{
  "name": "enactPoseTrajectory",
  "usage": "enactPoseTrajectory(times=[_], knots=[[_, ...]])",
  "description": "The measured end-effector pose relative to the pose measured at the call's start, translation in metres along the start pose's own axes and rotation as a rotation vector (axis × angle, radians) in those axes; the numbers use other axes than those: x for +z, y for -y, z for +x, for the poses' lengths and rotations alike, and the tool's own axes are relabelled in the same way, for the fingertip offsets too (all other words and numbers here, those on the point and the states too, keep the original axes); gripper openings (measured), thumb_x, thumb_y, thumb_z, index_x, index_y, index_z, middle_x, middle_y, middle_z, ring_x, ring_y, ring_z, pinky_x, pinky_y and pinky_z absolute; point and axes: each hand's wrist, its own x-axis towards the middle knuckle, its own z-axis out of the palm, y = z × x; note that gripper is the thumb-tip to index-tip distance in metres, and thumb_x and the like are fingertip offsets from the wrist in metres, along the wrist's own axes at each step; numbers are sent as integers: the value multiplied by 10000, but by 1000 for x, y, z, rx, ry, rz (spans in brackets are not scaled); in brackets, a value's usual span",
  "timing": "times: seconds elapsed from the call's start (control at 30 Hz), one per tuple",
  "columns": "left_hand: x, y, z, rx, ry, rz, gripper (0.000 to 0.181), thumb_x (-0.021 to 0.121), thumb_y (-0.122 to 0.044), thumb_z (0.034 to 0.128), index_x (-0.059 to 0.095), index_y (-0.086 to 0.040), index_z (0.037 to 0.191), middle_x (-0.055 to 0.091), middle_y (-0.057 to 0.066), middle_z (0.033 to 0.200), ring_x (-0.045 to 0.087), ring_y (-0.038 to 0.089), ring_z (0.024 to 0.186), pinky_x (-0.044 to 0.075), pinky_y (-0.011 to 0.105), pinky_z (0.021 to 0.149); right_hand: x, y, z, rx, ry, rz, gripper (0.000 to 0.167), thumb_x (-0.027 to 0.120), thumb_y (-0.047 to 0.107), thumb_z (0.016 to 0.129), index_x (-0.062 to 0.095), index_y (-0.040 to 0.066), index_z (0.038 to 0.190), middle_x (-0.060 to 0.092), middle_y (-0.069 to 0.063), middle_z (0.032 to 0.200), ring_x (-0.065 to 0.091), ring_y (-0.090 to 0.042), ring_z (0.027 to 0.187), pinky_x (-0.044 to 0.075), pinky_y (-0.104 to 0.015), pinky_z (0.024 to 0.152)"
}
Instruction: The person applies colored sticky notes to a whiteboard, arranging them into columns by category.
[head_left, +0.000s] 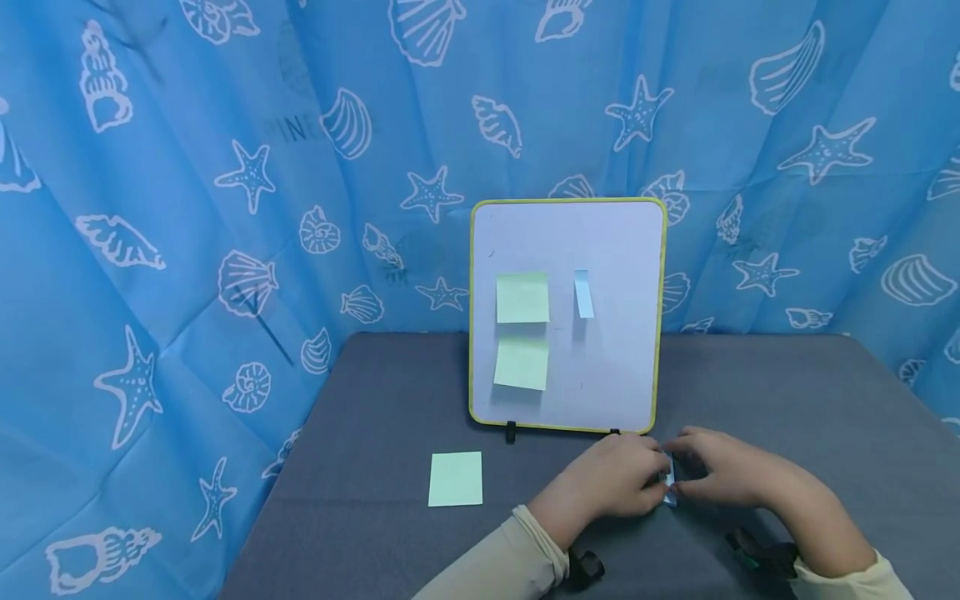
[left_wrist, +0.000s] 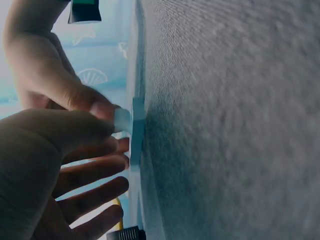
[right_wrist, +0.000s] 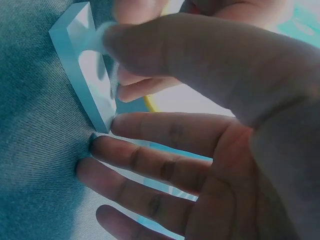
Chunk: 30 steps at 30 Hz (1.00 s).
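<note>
A narrow pad of light-blue sticky notes point(right_wrist: 82, 75) stands on edge or tilted on the grey table, between my two hands; its top strip bends away as a pale flap point(left_wrist: 122, 120). My right hand point(head_left: 731, 471) comes from the right, its thumb tip at the flap and its forefinger touching the pad's end, other fingers spread. From the other side my left hand point(head_left: 618, 479) has its thumb close beside the right thumb at the flap, fingertips low by the pad. Both hands partly hide the pad in the head view. Which thumb bears the flap is unclear.
Behind the hands stands a whiteboard point(head_left: 570, 233) with a yellow rim and black feet. On it are two green sticky notes point(head_left: 522, 297) and a narrow blue one point(head_left: 583, 294). Another green square note point(head_left: 455, 479) lies on the grey table point(head_left: 360, 517). A shell-patterned blue curtain point(head_left: 187, 208) hangs behind.
</note>
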Motion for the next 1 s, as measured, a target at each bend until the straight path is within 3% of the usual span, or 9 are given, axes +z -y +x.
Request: enactPoseTrajectory(times=[0.13, 0.43, 0.7, 1.0], knots=[[-2, -3, -1, 30, -37, 7, 127, 659, -300, 1056, 785, -294, 1046, 628, -173, 942, 519, -69, 765, 433, 91, 703, 1, -1, 0, -13, -10, -3, 518, 822, 311, 927, 706, -9, 1317, 677, -43, 1151, 640, -212, 1043, 567, -503, 865], [2, -2, -1, 22, -59, 18, 161, 647, -262, 1061, 760, -285, 948, 580, -169, 859, 485, -59, 692, 381, 93, 617, 0, -2, 0, -22, -1, 41, 473, 785, 294, 963, 697, -4, 1319, 686, -58, 1172, 637, -175, 1002, 557, -405, 790], [5, -3, 0, -12, -129, 60, 222, 623, -278, 1062, 679, -292, 848, 507, -161, 750, 441, -14, 623, 310, 133, 554, 0, -3, -3, -183, -2, 137, 138, 718, 231, 1017, 731, 101, 1061, 692, 23, 933, 581, -18, 767, 502, -286, 629], [8, -1, 0, -39, -203, 98, 245, 590, -286, 1077, 609, -279, 833, 450, -147, 707, 411, 16, 592, 260, 146, 529, -1, -1, -2, -195, 0, 156, 88, 715, 197, 1017, 736, 114, 998, 724, 28, 899, 571, -12, 728, 485, -276, 612]])
